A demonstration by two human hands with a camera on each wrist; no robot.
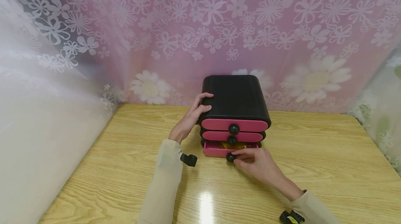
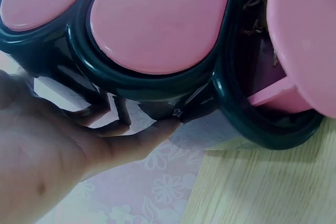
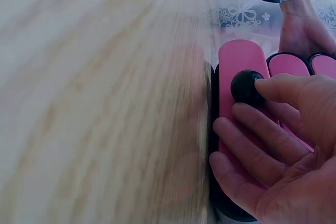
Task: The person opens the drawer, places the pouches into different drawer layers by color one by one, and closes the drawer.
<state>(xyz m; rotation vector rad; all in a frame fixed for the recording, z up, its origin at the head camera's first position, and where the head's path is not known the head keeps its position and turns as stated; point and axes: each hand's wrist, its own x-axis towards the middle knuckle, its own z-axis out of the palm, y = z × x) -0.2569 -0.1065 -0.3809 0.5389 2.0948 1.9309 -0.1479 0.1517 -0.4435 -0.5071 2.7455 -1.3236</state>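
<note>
A small black drawer cabinet [image 1: 235,95] with three pink drawer fronts and round black knobs stands on the table. The bottom drawer [image 1: 214,152] is pulled partly out, and something yellow-brown [image 1: 239,146] shows inside it. My right hand [image 1: 260,164] pinches the bottom drawer's knob [image 3: 247,87] between thumb and fingers; its other fingers lie along the pink front in the right wrist view. My left hand [image 1: 189,116] rests against the cabinet's left side, with fingertips on its top edge. In the left wrist view the fingers [image 2: 142,141] press on the black side wall.
The wood-grain table [image 1: 125,168] extends to both sides and in front of the cabinet. Right behind it hangs a pink flowered curtain [image 1: 188,43], with pale sheets at left and right. Black wrist cameras [image 1: 189,160] are strapped over the sleeves.
</note>
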